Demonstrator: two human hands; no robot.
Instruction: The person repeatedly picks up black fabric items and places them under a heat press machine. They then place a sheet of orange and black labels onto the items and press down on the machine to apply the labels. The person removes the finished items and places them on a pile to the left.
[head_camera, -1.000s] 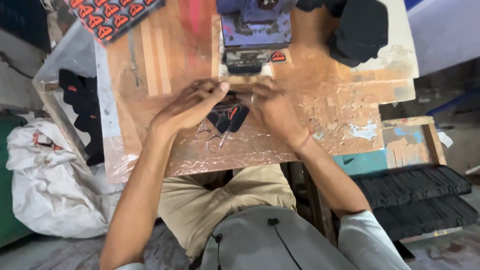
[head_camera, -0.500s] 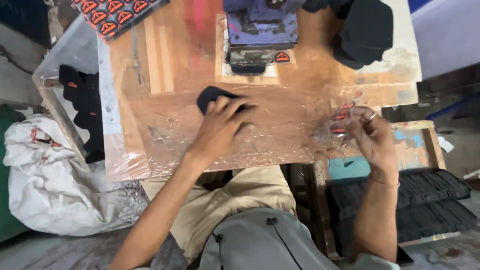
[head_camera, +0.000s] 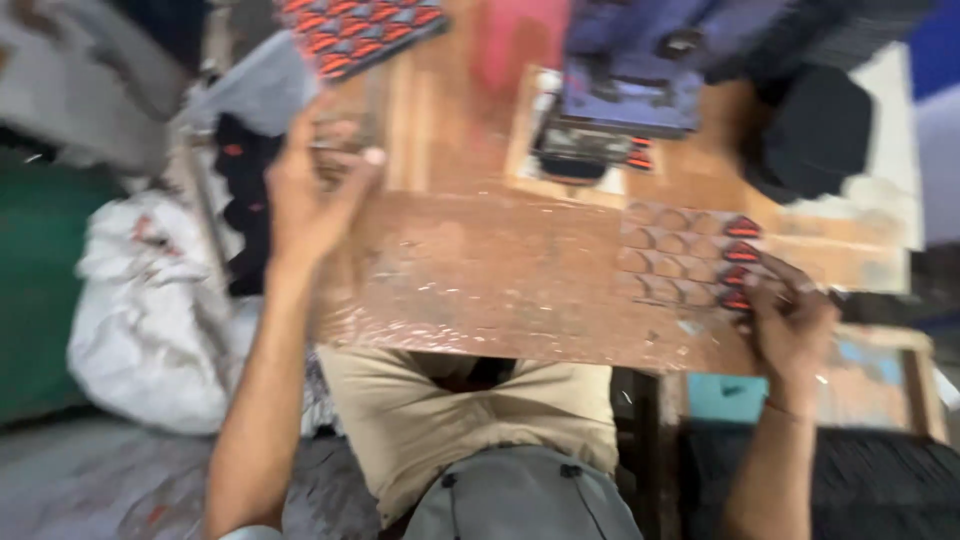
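R hand (head_camera: 790, 315), lower right of frame: fingers curled, pinching edge of a clear sticker sheet (head_camera: 690, 262) lying flat on the wooden bench (head_camera: 480, 270). Sheet shows rows of shield-shaped cut-outs, most empty; a few red-and-black shield stickers (head_camera: 742, 252) left in the right-hand column, just above the fingertips.

L hand (head_camera: 310, 195), upper left: raised over bench's left edge, fingers loosely spread, thumb out. Frame blurred; can't tell if it grips anything. Dark fabric pieces (head_camera: 245, 200) sit just beside it, in a tray-like spot off the bench.

Step, as judged: picking next sticker off the sheet w/ R hand while L deals w/ a fabric piece at the left pile. Next move prob. calls for peeling one shield clean by its edge w/o creasing, sheet held steady.

Labels/packages: full sticker sheet (head_camera: 360, 30), top centre-left, dense red-on-dark shields. Blue-grey press machine (head_camera: 625, 90) top centre, two small red shields by its base. Black fabric stack (head_camera: 815, 135) upper right. White sack (head_camera: 150, 310) at left, on floor, faint red marks. Teal card (head_camera: 725, 398) lower right, below bench.
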